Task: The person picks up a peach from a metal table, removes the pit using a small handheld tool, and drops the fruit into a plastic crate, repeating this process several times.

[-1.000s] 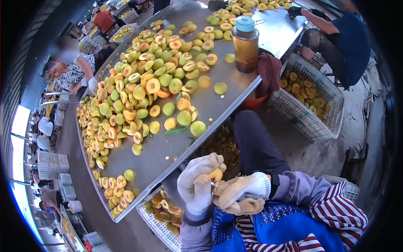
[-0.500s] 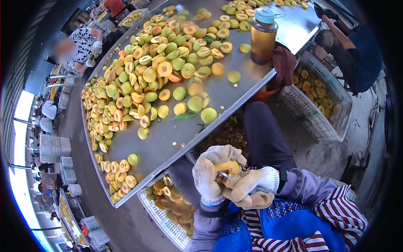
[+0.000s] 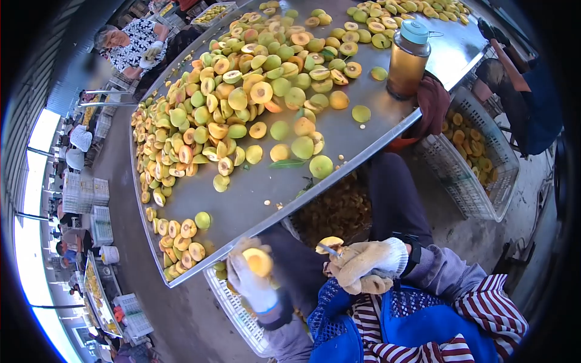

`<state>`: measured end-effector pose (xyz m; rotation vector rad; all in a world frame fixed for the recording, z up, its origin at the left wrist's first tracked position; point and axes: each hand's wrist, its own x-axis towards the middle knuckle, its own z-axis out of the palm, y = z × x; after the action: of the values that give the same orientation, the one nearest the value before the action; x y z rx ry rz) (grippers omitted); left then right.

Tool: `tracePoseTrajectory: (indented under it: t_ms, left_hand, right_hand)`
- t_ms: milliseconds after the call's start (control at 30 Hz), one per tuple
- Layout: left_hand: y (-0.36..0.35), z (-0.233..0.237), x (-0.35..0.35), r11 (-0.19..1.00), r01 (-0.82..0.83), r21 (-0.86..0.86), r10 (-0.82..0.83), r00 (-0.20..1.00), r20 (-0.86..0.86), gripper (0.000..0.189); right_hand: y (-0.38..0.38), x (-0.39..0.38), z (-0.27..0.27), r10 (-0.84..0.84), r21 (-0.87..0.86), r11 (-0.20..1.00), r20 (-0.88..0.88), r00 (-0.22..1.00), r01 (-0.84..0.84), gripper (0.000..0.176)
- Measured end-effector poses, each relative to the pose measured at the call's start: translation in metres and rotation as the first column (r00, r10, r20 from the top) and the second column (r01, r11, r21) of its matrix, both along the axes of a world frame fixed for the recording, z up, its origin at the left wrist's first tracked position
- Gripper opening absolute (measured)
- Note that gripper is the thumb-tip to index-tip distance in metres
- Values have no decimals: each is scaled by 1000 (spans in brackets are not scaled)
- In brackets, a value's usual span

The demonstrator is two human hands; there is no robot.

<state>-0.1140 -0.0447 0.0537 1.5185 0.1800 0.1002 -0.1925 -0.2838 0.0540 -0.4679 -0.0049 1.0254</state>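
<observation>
My left hand (image 3: 249, 279), in a knitted work glove, is blurred at the table's front edge above the white crate (image 3: 235, 313). It is closed on a pitted peach half (image 3: 259, 262), its yellow cut face showing. My right hand (image 3: 370, 266), gloved too, is closed round a small metal-bladed tool (image 3: 330, 249) in front of my lap. Another peach half (image 3: 325, 242) rests at the blade's tip. The tool's handle is hidden in the glove. Peach pieces lie in the crate under my left hand.
A metal table (image 3: 242, 209) bears a heap of peach halves (image 3: 212, 115) and a capped bottle (image 3: 408, 59). A crate of peach halves (image 3: 475, 157) stands at right, near a seated person (image 3: 538, 103). Across the table is another person (image 3: 133, 51). Scraps (image 3: 336, 209) lie below the edge.
My hands have come apart. The left has moved left with a peach half, towards the crate; the right stays near my lap with the tool and the other half. The view has shifted slightly.
</observation>
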Motion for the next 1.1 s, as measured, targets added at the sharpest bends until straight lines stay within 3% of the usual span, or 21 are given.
tracePoseTrajectory:
  t_ms: [33,67,133,167,233,267,333,400,433,467,533,600,667,733,800,867,900,933,1000,1067,1100]
  left_hand:
    - [21,2,7,909,-20,416,35,999,-27,40]
    - [49,-6,17,649,178,740,-8,974,-227,33]
    - [59,-32,24,259,-51,965,-291,948,129,28]
    - [31,-24,28,549,6,836,-197,973,122,28]
    - [-20,-13,48,658,184,730,-350,933,80,36]
    - [-49,-9,61,558,175,811,-461,878,128,38]
    - [-107,-5,96,476,295,829,-656,747,111,40]
    - [-155,-37,132,336,269,903,-785,610,111,40]
    - [-171,-57,143,237,152,959,-781,617,95,39]
    - [-180,-72,153,129,38,991,-777,624,77,38]
    - [-182,-76,164,61,232,971,-671,729,-132,40]
    - [-171,-80,167,-49,385,922,-560,753,-344,44]
    - [-141,-86,167,10,432,902,-586,733,-345,46]
    - [-108,-92,162,49,367,929,-602,753,-266,45]
    - [-87,-77,160,56,461,886,-603,722,-338,47]
    - [-67,-58,163,487,677,552,-508,733,-452,47]
    - [-57,-58,160,731,660,177,-557,725,-404,48]
    - [-51,-56,151,813,528,-244,-582,733,-352,50]
    - [-47,-35,119,690,480,-541,-664,717,-212,52]
    - [-59,5,76,707,647,-287,-688,723,-63,51]
    - [-63,2,61,717,695,-57,-696,718,8,48]
  right_hand:
    - [-4,2,0,4,-40,999,-26,1000,-5,31]
    - [-7,2,0,9,-79,997,-55,998,-13,30]
    - [-12,10,4,37,-161,986,-99,994,-53,28]
    - [-6,10,12,-41,-242,970,-120,992,11,23]
    - [-4,17,16,23,-292,955,-119,993,-57,20]
    - [-5,19,22,30,-328,941,-153,988,-80,20]
    - [-9,19,13,22,-81,994,-456,890,-67,24]
    - [-15,17,16,-68,-405,913,-42,997,45,26]
    - [-19,18,16,-95,-397,917,-130,987,36,18]
    - [-19,13,8,-182,-393,909,-66,981,142,18]
    - [-19,11,6,-311,-420,870,-60,949,259,18]
    - [-23,16,7,-275,-434,872,-53,960,226,22]
    - [-23,18,8,-212,-436,886,-79,974,157,24]
    - [-19,28,13,-133,-436,898,-118,984,69,25]
    - [-12,30,17,-97,-453,890,-69,993,56,27]
    - [-6,32,16,2,-594,803,85,996,49,27]
    - [-7,32,17,3,-615,786,95,995,57,27]
    - [-8,32,17,6,-635,770,107,994,63,27]
    - [-5,33,20,6,-686,720,151,989,100,26]
    - [-1,34,22,6,-748,644,216,976,161,24]
    - [5,32,10,124,-747,516,549,827,418,22]
